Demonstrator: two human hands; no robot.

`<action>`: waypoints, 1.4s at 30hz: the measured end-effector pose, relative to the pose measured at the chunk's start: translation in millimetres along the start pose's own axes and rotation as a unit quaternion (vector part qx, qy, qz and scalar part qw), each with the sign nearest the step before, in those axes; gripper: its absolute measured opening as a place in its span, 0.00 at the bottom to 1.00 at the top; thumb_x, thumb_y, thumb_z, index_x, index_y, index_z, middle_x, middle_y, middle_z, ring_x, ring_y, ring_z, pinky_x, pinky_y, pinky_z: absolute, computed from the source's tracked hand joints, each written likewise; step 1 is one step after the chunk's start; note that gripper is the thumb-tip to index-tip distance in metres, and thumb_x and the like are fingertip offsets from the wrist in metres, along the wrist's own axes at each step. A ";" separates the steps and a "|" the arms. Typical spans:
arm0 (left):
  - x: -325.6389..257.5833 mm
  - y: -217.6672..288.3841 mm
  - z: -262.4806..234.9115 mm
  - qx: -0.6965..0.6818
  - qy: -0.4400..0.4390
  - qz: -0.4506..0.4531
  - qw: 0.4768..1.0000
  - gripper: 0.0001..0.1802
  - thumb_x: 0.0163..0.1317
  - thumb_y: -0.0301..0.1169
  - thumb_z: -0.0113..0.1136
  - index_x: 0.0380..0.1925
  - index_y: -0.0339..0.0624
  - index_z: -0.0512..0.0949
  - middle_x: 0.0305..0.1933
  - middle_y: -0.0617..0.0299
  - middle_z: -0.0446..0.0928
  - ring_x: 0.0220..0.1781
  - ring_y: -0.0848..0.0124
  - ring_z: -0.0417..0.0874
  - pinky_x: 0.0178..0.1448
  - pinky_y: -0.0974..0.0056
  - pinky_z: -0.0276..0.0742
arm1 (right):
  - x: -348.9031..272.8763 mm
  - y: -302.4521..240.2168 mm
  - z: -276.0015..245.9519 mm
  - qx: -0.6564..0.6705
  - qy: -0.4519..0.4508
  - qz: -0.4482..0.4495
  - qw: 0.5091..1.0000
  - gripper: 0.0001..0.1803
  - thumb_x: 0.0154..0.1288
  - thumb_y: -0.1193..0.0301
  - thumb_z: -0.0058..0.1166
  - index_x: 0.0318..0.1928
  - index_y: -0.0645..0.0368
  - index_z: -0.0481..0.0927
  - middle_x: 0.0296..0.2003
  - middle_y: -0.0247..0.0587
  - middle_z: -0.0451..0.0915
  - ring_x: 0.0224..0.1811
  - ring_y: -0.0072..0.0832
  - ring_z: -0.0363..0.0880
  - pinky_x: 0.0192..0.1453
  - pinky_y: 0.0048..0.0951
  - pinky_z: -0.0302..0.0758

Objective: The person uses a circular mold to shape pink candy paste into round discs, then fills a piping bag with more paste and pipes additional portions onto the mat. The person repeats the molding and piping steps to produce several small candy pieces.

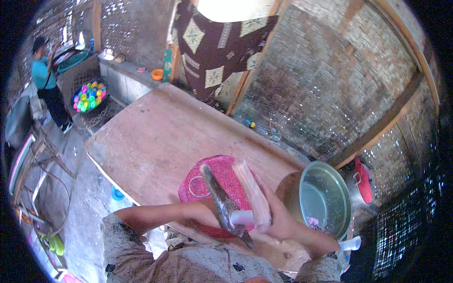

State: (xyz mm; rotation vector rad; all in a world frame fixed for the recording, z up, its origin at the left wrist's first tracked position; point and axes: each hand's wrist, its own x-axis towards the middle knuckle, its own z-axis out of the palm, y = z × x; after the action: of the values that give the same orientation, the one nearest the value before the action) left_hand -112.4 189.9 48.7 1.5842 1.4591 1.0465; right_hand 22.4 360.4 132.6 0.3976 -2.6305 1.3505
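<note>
My right hand (279, 218) grips a long pale stalk (251, 188) that points up and away over a pink round tray (200, 186). My left forearm crosses in from the lower left, and my left hand (209, 218), mostly hidden, is at a dark-bladed knife (218, 194). The blade lies slantwise just left of the stalk, close against it. A white piece (242, 217) sits where blade and stalk meet; whether it is handle or peeled stalk I cannot tell. Both hands hover over the near edge of a wooden table (155, 137).
A metal bowl (325, 195) stands right of my right hand, with a lidded pot (361, 181) behind it. At far left a person in a teal top (43, 75) stands by a basket of coloured balls (89, 96). A patterned cloth (219, 45) hangs on the woven wall.
</note>
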 end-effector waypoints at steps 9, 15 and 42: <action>1.2 36.3 -72.7 -0.272 0.203 0.318 0.885 0.52 0.57 0.41 0.69 0.73 0.45 0.45 0.70 0.46 0.56 0.66 0.62 0.67 0.69 0.55 0.64 | -20.8 87.3 -16.8 0.639 -0.225 0.232 0.698 0.63 0.51 0.30 0.50 0.74 0.63 0.46 0.63 0.59 0.67 0.66 0.51 0.67 0.73 0.49 0.55; 34.1 34.0 -114.7 -0.486 0.194 0.357 0.774 0.44 0.66 0.48 0.54 0.73 0.37 0.47 0.69 0.49 0.64 0.67 0.64 0.68 0.71 0.59 0.60 | 5.1 126.2 -13.3 0.655 -0.272 0.255 0.658 0.67 0.48 0.24 0.44 0.74 0.63 0.46 0.62 0.59 0.68 0.64 0.50 0.68 0.72 0.49 0.57; 16.0 -237.5 -143.8 -0.682 0.265 0.375 0.569 0.40 0.66 0.64 0.37 0.51 0.34 0.74 0.46 0.52 0.78 0.52 0.53 0.79 0.59 0.52 0.72 | 98.4 181.6 31.8 0.290 -0.213 0.492 0.793 0.54 0.61 0.29 0.36 0.65 0.71 0.61 0.44 0.63 0.79 0.42 0.49 0.83 0.49 0.45 0.80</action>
State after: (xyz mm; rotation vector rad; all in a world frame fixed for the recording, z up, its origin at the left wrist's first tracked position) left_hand -339.1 225.5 -108.5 0.5405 -0.2337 2.4095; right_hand -127.3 419.7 -0.6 -0.8862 -2.7603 2.6564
